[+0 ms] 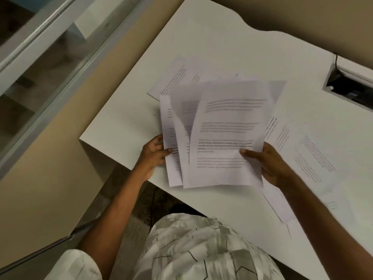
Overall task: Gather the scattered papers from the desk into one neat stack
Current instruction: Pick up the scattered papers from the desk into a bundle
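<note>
Above a white desk [201, 47], the left hand [153, 156] and right hand [268, 164] each pinch a fanned bundle of white printed sheets [222, 138], which needs its edges tapped square, while loose printed pages [312, 158] remain ungathered.

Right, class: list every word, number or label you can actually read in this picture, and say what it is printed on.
No text can be read with confidence.
Held sheets, in the left hand and right hand: lines of dark print, motion-blurred.
Sheets on the desk, far and right: print too small and faint.
No labels, brands or signs show elsewhere.
</note>
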`<action>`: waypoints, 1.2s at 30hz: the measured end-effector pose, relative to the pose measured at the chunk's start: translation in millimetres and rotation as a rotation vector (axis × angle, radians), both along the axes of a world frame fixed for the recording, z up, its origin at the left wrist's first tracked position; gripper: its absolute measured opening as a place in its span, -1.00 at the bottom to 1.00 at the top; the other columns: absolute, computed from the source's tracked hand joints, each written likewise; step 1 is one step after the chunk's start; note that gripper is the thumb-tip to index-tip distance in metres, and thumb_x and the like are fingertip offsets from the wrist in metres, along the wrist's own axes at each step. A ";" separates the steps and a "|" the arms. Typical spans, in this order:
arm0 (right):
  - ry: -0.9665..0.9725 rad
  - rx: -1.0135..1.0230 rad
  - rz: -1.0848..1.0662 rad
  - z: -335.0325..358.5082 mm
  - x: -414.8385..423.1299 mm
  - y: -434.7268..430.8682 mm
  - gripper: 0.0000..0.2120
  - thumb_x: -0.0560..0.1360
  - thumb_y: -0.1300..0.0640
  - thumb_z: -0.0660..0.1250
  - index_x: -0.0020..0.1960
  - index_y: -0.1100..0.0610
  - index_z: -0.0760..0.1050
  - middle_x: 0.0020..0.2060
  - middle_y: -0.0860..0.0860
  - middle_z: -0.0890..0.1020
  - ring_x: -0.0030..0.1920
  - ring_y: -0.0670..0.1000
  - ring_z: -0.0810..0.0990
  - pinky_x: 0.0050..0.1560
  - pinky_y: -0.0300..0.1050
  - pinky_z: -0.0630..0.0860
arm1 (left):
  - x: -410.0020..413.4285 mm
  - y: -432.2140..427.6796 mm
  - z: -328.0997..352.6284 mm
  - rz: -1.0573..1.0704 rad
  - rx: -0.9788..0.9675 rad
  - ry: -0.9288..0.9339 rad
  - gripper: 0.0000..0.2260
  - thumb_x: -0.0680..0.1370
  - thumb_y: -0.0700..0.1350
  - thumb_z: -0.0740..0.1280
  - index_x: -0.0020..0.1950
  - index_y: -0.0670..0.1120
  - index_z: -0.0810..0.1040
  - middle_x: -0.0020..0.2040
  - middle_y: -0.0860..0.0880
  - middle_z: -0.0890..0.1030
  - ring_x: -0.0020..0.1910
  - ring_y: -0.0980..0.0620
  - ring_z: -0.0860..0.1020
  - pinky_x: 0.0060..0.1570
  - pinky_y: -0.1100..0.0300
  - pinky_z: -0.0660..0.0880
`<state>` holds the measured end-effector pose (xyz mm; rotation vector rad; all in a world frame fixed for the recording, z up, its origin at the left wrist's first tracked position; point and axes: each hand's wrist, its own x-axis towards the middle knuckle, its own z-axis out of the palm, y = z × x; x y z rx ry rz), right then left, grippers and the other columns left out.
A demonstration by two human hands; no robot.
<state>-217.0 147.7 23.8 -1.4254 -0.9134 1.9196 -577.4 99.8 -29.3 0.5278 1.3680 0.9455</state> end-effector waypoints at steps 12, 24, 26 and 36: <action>-0.306 0.135 0.097 -14.0 -17.9 -21.3 -0.33 0.40 0.04 0.63 0.43 0.01 0.43 0.24 -0.05 0.72 0.16 0.06 0.76 0.10 0.12 0.73 | 8.9 -14.0 6.3 -0.037 0.070 -0.041 -0.56 0.55 -0.28 0.45 0.38 0.04 0.52 0.21 -0.02 0.71 0.18 -0.04 0.68 -0.02 0.06 0.67; -0.362 0.455 -0.186 25.9 -31.6 -30.6 -0.53 0.55 0.11 0.54 0.41 0.04 0.50 0.21 -0.08 0.72 0.13 -0.04 0.74 0.03 -0.11 0.72 | 42.6 12.7 67.1 -0.192 0.327 0.142 -0.68 0.68 -0.16 0.31 0.39 0.14 0.47 0.20 0.10 0.71 0.16 0.09 0.67 -0.02 0.21 0.62; -0.314 0.538 -0.287 34.2 -32.5 -33.4 -0.53 0.56 0.15 0.52 0.43 0.08 0.49 0.23 -0.07 0.71 0.17 -0.03 0.73 0.03 -0.15 0.70 | 47.1 16.1 81.6 -0.184 0.395 0.181 -0.69 0.68 -0.14 0.31 0.40 0.13 0.48 0.22 0.06 0.70 0.21 0.05 0.66 0.07 0.17 0.62; -0.321 0.656 -0.149 28.4 -17.4 -82.6 -0.47 0.61 0.19 0.45 0.50 0.15 0.33 0.31 0.04 0.58 0.30 0.05 0.62 0.21 0.08 0.69 | 87.4 -33.8 88.0 -0.242 0.552 0.494 -0.71 0.72 -0.07 0.22 0.43 -0.06 0.32 0.26 0.05 0.57 0.16 0.14 0.62 -0.08 0.38 0.58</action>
